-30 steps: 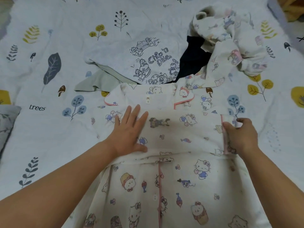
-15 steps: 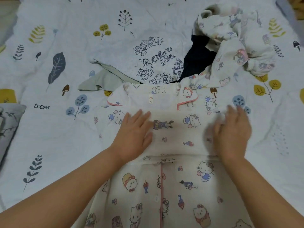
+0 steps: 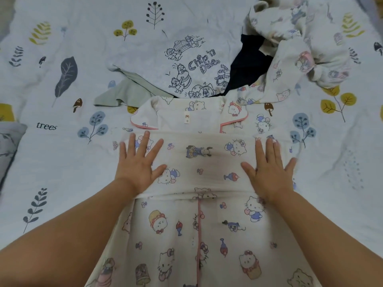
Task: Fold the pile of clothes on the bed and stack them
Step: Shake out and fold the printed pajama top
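Mid-bed, toward the near edge, the pajama top (image 3: 196,162) lies flat w/ sleeves folded across. Left hand (image 3: 138,164) & right hand (image 3: 267,168) rest palms-down on that band, fingers spread, gripping nothing. Best to smooth outward, then fold hem to collar. Unfolded pile (image 3: 269,48) sits toward the far edge.

Soft, even, slightly dim light is cast from above; only faint shadows are seen. No glare is noted. Wide-angle bending is seen at the edges, and detail is softened throughout.
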Available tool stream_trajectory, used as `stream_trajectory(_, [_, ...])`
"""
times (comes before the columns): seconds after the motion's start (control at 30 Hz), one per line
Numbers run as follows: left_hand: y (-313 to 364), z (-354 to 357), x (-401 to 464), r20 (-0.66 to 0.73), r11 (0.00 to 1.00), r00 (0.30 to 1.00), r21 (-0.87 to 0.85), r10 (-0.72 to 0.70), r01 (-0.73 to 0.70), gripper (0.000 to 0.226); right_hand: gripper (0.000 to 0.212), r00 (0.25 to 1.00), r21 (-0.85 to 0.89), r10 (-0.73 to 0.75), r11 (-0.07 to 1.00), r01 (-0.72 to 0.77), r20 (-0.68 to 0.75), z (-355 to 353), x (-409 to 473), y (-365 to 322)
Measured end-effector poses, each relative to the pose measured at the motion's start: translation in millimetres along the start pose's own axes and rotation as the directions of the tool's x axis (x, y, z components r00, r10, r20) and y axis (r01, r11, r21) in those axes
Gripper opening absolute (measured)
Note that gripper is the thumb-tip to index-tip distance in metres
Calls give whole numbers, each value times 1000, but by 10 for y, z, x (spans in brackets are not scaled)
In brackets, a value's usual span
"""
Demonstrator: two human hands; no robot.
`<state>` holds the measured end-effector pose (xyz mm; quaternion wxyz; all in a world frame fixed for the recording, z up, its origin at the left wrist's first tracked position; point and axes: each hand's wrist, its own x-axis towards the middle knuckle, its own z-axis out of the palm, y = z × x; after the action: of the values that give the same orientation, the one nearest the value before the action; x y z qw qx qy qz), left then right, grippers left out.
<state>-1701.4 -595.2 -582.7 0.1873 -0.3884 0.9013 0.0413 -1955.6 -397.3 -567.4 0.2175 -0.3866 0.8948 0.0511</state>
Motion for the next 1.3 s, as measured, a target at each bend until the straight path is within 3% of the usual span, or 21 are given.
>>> stream_trajectory(0.1, [83,-106,-40,67,997,997,57,-47,43,68,64,995,41,-88,995,90,-53,-109,-56,59])
stream_trajectory(0.2, [173,-229,-268,-25,999,1000,-50,-14,13,70,46,955,96,-156,978,185,-253,-195,-271,113])
stream_trajectory(0.3, [233,-251,-593,-115,988,987,-96,111,-123,62,50,940,162,-142,966,200,-309,-88,-548,152])
stream_trajectory(0.37, [268,-209,-803,-105,987,986,-90,126,-136,59,53,933,156,-152,965,212,-326,35,-728,214])
stream_trajectory(0.5, [263,-21,-1272,-123,989,986,-90,108,-120,51,66,963,192,-92,971,143,-252,198,-1155,371])
stream_trajectory(0.6, [217,37,-1589,-118,987,992,-147,52,-69,76,69,971,188,-62,976,107,-231,266,-1486,427])
stream_trajectory(0.7, [155,33,-1775,-132,983,991,-184,-29,4,61,66,978,240,42,971,9,-203,275,-1745,455])
stream_trajectory(0.83, [39,33,-1791,-94,944,988,-317,-123,88,38,52,985,402,172,904,-148,-23,169,-1906,380])
stream_trajectory(1.03, [-231,17,-1806,-58,878,932,-362,-357,314,40,52,977,329,213,922,-203,4,179,-1802,325])
stream_trajectory(1.1, [-278,62,-1805,0,877,929,-332,-369,348,39,51,979,309,201,930,-200,28,201,-1808,299])
stream_trajectory(1.17, [-287,42,-1793,-37,874,929,-354,-369,333,33,52,981,293,193,937,-193,29,217,-1818,277])
stream_trajectory(1.23, [-322,99,-1814,-128,900,936,-345,-327,267,31,55,978,303,207,932,-202,15,245,-1843,262])
stream_trajectory(1.3, [-357,233,-1934,-120,940,968,-290,-221,178,43,58,971,340,238,913,-226,9,289,-1903,251])
